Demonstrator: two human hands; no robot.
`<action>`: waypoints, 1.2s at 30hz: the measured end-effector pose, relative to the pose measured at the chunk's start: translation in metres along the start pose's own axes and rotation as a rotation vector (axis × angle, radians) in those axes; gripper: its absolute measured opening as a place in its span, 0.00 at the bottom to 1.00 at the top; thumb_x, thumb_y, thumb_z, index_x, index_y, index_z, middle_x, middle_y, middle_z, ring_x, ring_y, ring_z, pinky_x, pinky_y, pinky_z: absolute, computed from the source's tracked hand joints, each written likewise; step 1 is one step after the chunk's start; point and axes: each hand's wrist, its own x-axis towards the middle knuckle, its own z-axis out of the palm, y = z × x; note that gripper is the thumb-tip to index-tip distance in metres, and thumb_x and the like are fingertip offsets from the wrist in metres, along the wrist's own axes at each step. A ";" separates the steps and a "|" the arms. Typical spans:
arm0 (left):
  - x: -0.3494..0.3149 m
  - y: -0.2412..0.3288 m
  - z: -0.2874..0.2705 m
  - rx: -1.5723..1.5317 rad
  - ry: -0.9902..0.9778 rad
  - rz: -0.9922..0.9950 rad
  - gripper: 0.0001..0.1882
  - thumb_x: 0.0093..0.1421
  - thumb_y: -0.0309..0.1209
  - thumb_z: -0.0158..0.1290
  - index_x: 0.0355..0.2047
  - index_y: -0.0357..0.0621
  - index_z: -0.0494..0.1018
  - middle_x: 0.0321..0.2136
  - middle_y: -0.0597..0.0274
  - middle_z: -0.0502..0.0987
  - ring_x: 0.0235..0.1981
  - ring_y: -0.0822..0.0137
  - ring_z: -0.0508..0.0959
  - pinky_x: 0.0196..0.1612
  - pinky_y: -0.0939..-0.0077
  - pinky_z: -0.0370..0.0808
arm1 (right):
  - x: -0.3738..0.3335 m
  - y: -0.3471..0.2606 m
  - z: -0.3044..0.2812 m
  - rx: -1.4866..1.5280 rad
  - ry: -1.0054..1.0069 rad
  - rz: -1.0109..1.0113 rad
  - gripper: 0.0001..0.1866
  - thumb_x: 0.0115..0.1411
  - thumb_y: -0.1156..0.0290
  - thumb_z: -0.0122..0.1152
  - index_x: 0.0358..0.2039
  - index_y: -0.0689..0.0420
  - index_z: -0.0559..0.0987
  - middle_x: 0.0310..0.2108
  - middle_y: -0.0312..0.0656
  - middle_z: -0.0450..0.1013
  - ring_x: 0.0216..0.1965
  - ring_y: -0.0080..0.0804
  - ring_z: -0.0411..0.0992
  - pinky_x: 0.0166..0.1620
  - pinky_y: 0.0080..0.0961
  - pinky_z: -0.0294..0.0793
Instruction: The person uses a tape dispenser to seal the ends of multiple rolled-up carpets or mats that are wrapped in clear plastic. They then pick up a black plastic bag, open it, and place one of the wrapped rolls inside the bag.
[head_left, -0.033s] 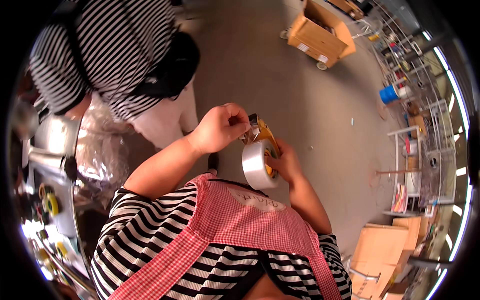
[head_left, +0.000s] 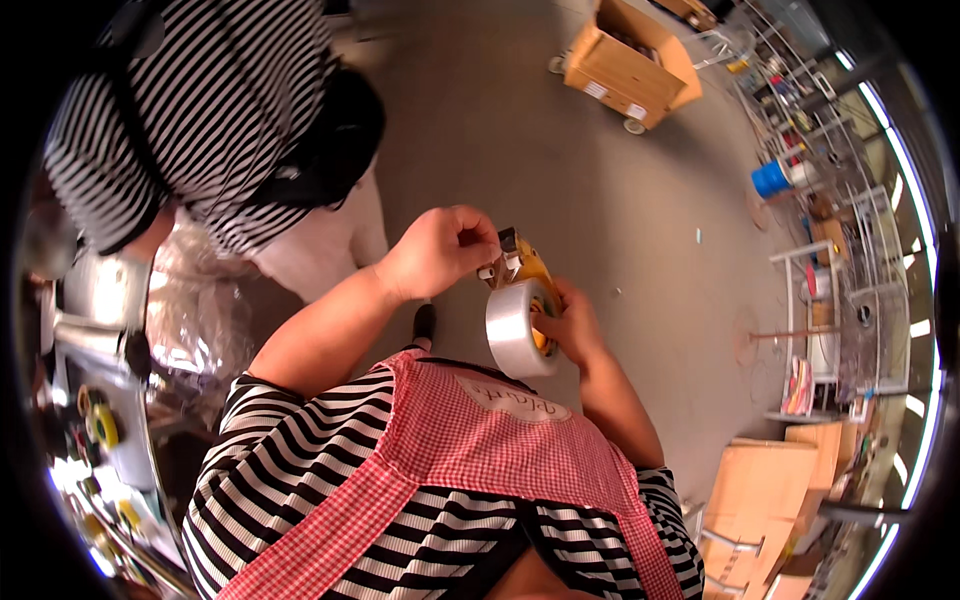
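A yellow tape dispenser [head_left: 530,264] carries a wide roll of clear, silvery packing tape [head_left: 508,330] in front of my chest. My right hand [head_left: 572,325] is wrapped round the dispenser from the right, its thumb reaching in at the roll's core. At the dispenser's front end, my left hand [head_left: 440,252] is closed in a pinch, thumb against curled fingers. Whatever lies between those fingertips is too small to make out. A small pale roller [head_left: 487,273] shows just below them.
A co-worker in a striped shirt [head_left: 215,110] bends over a bench at the left, beside crumpled clear plastic [head_left: 200,310]. Tape rolls [head_left: 103,424] lie on that bench. A wheeled cart with a brown box [head_left: 630,75] stands far right; racks [head_left: 870,330] and cardboard [head_left: 755,505] line the right.
The cart, shelves and co-worker appear slightly farther left in the view. My hands and the dispenser keep almost the same place and grip.
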 end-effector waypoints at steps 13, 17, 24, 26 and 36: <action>0.330 -0.013 0.039 -0.278 -0.915 -0.112 0.07 0.57 0.27 0.64 0.34 0.42 0.77 0.27 0.69 0.76 0.26 0.76 0.73 0.32 0.81 0.72 | 0.082 -0.009 -0.130 0.517 0.181 0.118 0.35 0.51 0.79 0.66 0.62 0.62 0.68 0.48 0.40 0.75 0.48 0.31 0.75 0.53 0.30 0.74; 0.394 -0.023 0.061 -0.210 -1.009 -0.172 0.16 0.54 0.32 0.69 0.36 0.40 0.75 0.28 0.69 0.76 0.28 0.77 0.73 0.31 0.82 0.71 | 0.121 0.028 -0.155 0.755 0.103 0.045 0.35 0.54 0.76 0.66 0.63 0.62 0.66 0.49 0.40 0.75 0.48 0.29 0.75 0.52 0.29 0.76; 0.516 -0.099 0.057 -0.716 -1.118 -0.358 0.24 0.56 0.45 0.67 0.43 0.43 0.73 0.27 0.70 0.74 0.27 0.78 0.74 0.31 0.83 0.71 | 0.272 0.045 -0.236 0.921 -0.199 -0.023 0.35 0.54 0.76 0.68 0.62 0.61 0.67 0.46 0.38 0.75 0.44 0.25 0.76 0.45 0.25 0.78; 0.523 -0.106 0.050 -0.914 -1.053 -0.447 0.21 0.62 0.48 0.61 0.44 0.46 0.73 0.28 0.71 0.73 0.26 0.77 0.72 0.32 0.82 0.70 | 0.319 0.045 -0.259 0.956 -0.377 0.098 0.36 0.54 0.75 0.69 0.62 0.61 0.67 0.44 0.37 0.75 0.41 0.24 0.76 0.41 0.24 0.79; 0.559 -0.174 -0.055 -1.341 -0.281 -0.409 0.18 0.70 0.51 0.48 0.39 0.51 0.75 0.25 0.71 0.72 0.27 0.75 0.70 0.29 0.80 0.64 | 0.555 -0.003 -0.263 0.937 -0.848 0.517 0.24 0.72 0.54 0.46 0.51 0.65 0.74 0.40 0.47 0.77 0.34 0.34 0.79 0.36 0.27 0.82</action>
